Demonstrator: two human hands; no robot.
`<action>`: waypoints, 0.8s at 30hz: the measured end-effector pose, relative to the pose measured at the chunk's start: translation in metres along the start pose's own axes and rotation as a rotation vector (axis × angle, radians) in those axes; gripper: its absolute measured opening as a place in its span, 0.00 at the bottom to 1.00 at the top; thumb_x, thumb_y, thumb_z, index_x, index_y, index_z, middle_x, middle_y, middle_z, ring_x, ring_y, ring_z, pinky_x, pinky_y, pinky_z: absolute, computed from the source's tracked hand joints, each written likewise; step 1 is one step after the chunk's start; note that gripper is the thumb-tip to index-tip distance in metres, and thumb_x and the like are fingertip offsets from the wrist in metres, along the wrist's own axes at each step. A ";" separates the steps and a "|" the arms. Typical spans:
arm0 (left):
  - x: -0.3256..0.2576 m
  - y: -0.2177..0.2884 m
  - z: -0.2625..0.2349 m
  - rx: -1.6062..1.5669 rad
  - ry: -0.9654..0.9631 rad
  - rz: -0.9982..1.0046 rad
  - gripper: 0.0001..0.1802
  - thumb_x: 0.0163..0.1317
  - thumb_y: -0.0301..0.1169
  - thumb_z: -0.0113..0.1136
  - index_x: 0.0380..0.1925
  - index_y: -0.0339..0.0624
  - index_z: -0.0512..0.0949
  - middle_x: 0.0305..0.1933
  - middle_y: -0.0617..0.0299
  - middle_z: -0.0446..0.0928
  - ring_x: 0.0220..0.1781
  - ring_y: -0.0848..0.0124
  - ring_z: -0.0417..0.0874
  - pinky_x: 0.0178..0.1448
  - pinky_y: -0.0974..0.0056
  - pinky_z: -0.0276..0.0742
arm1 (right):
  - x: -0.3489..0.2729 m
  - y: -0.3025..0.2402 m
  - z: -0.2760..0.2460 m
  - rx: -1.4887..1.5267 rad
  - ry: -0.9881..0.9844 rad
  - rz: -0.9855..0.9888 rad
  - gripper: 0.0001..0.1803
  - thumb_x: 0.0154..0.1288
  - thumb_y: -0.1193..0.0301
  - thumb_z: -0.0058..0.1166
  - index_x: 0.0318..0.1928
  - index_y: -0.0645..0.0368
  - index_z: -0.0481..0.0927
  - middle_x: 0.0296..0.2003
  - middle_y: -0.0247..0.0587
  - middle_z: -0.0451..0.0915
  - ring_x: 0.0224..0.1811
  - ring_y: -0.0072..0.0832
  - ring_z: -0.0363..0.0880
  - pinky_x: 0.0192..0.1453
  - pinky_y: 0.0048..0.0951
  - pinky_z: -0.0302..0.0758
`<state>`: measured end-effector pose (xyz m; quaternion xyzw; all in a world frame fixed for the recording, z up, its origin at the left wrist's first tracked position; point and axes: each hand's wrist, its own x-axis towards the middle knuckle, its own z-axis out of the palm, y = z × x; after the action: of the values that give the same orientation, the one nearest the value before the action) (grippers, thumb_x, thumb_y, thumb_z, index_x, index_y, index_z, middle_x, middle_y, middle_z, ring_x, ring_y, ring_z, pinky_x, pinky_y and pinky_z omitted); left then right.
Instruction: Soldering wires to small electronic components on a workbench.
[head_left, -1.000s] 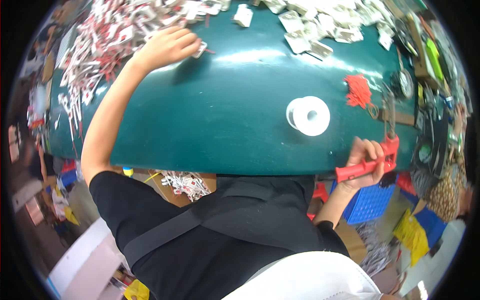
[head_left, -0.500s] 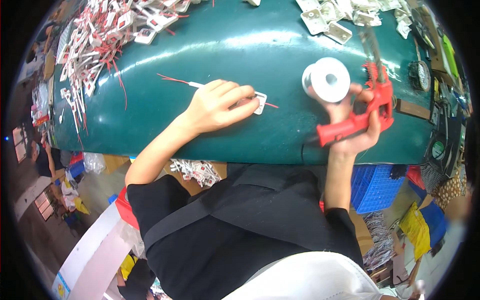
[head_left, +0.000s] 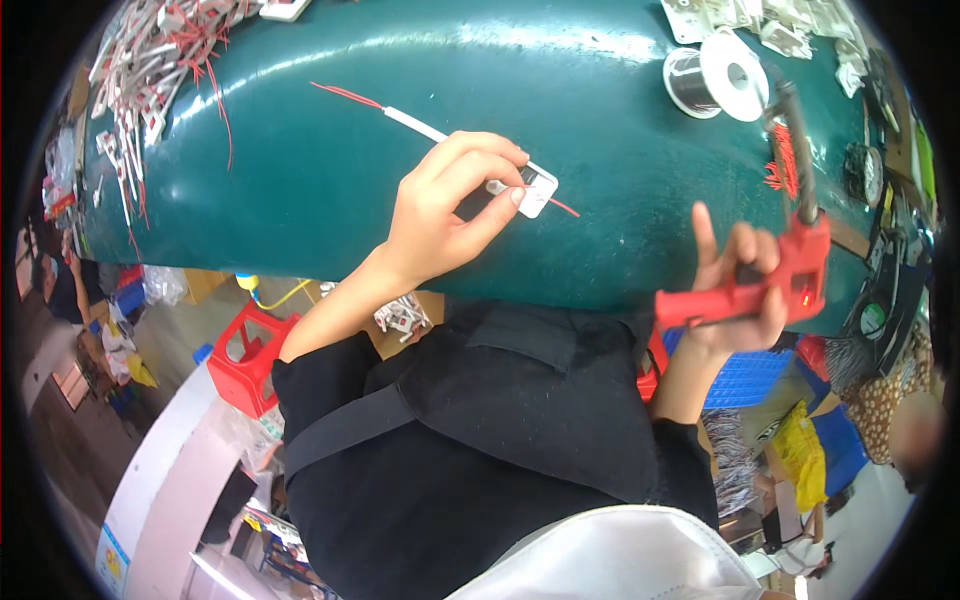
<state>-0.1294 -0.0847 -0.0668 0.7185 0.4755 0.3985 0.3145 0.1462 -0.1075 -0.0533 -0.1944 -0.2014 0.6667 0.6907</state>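
Observation:
My left hand (head_left: 450, 200) pinches a small white plastic housing (head_left: 540, 190) against the green table. A white sleeved cable (head_left: 415, 124) runs from it to the upper left and ends in bare red leads (head_left: 345, 94). A short red wire (head_left: 564, 207) sticks out on its right side. My right hand (head_left: 740, 270) grips the handle of a red soldering gun (head_left: 715, 303), index finger raised, with the barrel pointing away from me. Beyond the gun stands a white spool of silvery solder wire (head_left: 735, 76), apart from my hand.
Finished-looking housings with red wires (head_left: 165, 60) are heaped at the far left. More white housings (head_left: 780, 28) lie at the far right. Short red wires (head_left: 783, 160) sit beside the gun's barrel. A coil (head_left: 863, 175) is near the right edge. Below stand a red stool (head_left: 245, 355) and a blue crate (head_left: 745, 380).
The spool has gone from beside my right hand to farther back. My right hand has drawn nearer me and rightward with the gun. The view has shifted; the left hand keeps its hold.

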 end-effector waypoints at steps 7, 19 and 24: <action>-0.022 0.027 0.014 0.200 0.169 -0.173 0.07 0.45 0.25 0.66 0.25 0.43 0.78 0.48 0.58 0.73 0.44 0.63 0.77 0.59 0.52 0.64 | -0.024 0.020 0.022 -0.271 -0.032 0.153 0.49 0.49 0.72 0.56 0.70 0.56 0.42 0.33 0.47 0.74 0.41 0.41 0.74 0.56 0.63 0.69; -0.036 0.018 0.009 -0.075 0.205 -0.303 0.06 0.43 0.19 0.62 0.20 0.40 0.74 0.44 0.59 0.75 0.39 0.71 0.80 0.44 0.68 0.75 | -0.056 -0.016 0.022 -0.747 -0.178 0.400 0.42 0.52 0.74 0.61 0.67 0.58 0.55 0.30 0.52 0.78 0.28 0.36 0.78 0.29 0.29 0.76; -0.036 0.015 0.008 -0.095 0.221 -0.269 0.07 0.42 0.20 0.63 0.20 0.39 0.74 0.43 0.60 0.75 0.37 0.71 0.79 0.43 0.68 0.75 | -0.058 -0.019 0.022 -0.997 -0.299 0.345 0.41 0.52 0.72 0.61 0.67 0.59 0.57 0.27 0.47 0.80 0.26 0.32 0.80 0.36 0.31 0.75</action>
<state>-0.1239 -0.1243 -0.0684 0.5845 0.5795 0.4517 0.3443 0.1486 -0.1664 -0.0252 -0.4313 -0.5541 0.6145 0.3596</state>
